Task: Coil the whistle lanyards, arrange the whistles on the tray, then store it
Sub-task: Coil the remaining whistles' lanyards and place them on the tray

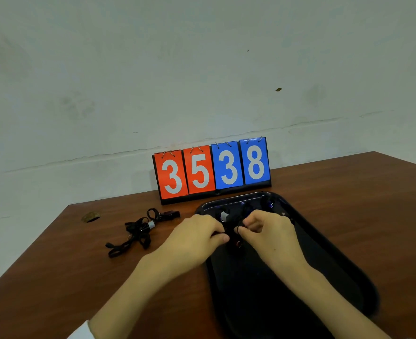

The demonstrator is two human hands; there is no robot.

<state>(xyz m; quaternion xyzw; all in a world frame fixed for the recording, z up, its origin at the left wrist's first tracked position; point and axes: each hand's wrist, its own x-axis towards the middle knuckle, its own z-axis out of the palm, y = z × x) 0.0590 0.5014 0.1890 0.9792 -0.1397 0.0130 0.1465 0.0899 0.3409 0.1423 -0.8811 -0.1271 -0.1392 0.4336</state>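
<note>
1. Pinching a thin black cord lanyard [235, 230] between them, the left hand [197, 234] and the right hand [268, 231] meet fingertip to fingertip. Each has its fingers curled, with thumb and forefinger closed on the cord.
2. Just below the fingertips hangs a small dark piece with a reddish glint [238, 243]. Whether it is a whistle is too dark to tell.
3. Under both hands lies the glossy black oblong tray [324, 253], which runs back beneath the right forearm.
4. Beyond the knuckles of the left hand, at the tray's far end, sits a dark bundle with a pale grey part [223, 216].
5. Beyond the right hand lie more dark bundles with bluish glints [270, 205], too dark to make out further.
6. Left of the left hand, on the brown wooden table [55, 265], lies a loose tangle of black lanyards [136, 234], uncoiled, with a pale grey clip in it.
7. Just beyond that tangle, a dark oblong whistle [170, 214] rests on the table, next to a looped cord.
8. Farther beyond both hands, a flip scoreboard with red cards 3 5 and blue cards 3 8 [212, 170] stands just behind the tray, before the wall.
9. Well left of the left hand, near the table's corner, lies a small brownish round object [91, 217].
</note>
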